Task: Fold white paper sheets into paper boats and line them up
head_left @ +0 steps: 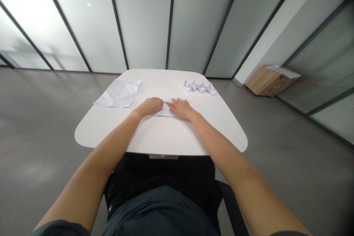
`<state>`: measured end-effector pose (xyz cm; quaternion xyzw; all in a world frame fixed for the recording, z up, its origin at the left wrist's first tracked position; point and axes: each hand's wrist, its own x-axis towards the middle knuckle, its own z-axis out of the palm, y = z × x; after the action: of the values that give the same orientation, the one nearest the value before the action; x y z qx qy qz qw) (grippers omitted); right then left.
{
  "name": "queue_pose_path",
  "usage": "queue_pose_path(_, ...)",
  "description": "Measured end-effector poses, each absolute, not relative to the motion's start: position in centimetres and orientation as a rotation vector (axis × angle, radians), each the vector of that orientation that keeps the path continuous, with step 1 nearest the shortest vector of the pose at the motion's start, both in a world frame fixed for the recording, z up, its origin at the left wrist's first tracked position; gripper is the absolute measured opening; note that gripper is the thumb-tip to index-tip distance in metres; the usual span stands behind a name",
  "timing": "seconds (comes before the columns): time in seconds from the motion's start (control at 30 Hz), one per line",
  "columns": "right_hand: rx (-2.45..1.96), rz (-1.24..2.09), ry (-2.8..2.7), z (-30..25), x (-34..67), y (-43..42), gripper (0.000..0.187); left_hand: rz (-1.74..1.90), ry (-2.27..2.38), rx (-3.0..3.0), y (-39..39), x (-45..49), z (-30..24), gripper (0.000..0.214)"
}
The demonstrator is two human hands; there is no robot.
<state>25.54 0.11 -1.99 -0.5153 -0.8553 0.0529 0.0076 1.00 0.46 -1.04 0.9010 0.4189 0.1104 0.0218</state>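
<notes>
A piece of white paper lies flat on the white table in front of me, with a straight near edge that looks folded. My left hand is on its left end, fingers bent and close together, thumb at the paper. On the right part of the same paper rests my right hand, palm down with fingers stretched out and slightly apart. Both hands cover much of the paper, so its full shape is hidden. The fingertips of the two hands nearly meet over its middle.
Creased white sheets lie at the table's left side, partly over its edge. Several folded paper shapes stand in a row at the back right of the white table. A wooden cabinet stands on the floor by the wall.
</notes>
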Motion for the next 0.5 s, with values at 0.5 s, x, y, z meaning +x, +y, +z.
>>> queue_pose_path(0.5, -1.712, 0.002, -2.527, -2.0, 23.5, 0.1, 0.059, 0.272, 1.378, 2.815, 0.1, 1.4, -1.1, 0.027)
